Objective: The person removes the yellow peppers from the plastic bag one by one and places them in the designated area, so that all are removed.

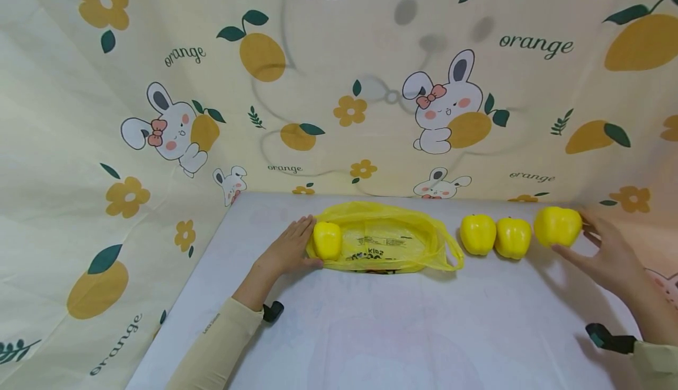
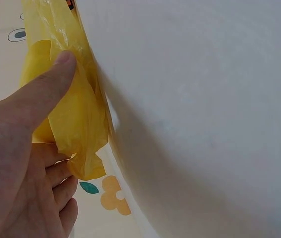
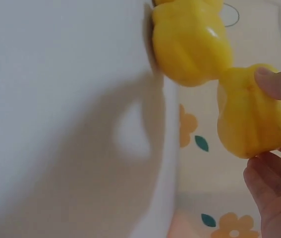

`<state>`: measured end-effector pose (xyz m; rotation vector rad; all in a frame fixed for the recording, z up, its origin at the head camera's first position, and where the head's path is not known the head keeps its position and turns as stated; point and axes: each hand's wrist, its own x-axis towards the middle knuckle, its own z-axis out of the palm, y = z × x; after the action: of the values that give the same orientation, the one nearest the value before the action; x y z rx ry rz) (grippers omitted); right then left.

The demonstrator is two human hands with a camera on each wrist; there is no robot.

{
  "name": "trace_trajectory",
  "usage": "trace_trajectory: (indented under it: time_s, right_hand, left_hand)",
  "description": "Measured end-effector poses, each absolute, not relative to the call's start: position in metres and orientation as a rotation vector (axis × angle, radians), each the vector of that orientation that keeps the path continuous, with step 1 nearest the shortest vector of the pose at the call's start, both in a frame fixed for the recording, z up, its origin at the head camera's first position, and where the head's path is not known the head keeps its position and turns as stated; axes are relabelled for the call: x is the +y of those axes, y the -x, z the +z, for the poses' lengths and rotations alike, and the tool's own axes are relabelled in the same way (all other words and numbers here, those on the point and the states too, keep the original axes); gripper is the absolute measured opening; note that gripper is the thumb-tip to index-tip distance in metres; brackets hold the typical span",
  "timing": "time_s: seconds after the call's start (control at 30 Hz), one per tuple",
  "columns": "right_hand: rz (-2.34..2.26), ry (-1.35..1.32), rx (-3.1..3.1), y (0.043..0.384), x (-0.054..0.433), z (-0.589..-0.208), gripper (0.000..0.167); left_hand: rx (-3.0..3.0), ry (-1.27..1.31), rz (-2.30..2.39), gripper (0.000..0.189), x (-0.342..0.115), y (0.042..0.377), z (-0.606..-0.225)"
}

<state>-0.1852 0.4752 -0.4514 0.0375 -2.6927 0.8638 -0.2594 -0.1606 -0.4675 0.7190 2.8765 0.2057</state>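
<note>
A yellow plastic bag (image 1: 389, 260) lies on its side on the table with printing on it and its mouth spread. Inside its left end sits a yellow bell pepper (image 1: 327, 240). My left hand (image 1: 290, 246) holds the bag at that end; in the left wrist view the thumb (image 2: 56, 82) lies across the plastic, fingers on the other side. Between thumb and fingers, my right hand (image 1: 609, 255) grips another yellow bell pepper (image 1: 558, 226), raised above the table. Two more bell peppers, one (image 1: 478, 235) beside the other (image 1: 512, 238), stand between bag and right hand.
The white table (image 1: 402, 331) ends against a cloth backdrop (image 1: 328, 160) printed with rabbits and oranges. A handle loop (image 1: 454, 253) of the bag reaches right, toward the standing peppers. Each wrist carries a small dark camera.
</note>
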Motion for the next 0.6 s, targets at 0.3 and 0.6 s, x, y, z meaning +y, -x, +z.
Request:
trace_trajectory:
  time_s: [0.3,0.6]
  right_hand:
    - [0.890,-0.074,-2.736,0.186,0.479,-0.459,0.091]
    - [0.929,-0.004,-2.815,0.185,0.485,-0.468,0.094]
  left_hand:
    - [2.883,-0.702,0.185,0.113,-0.160,0.258,-0.466]
    - [2.888,-0.695,0.178,0.113,-0.160,0.258,-0.467]
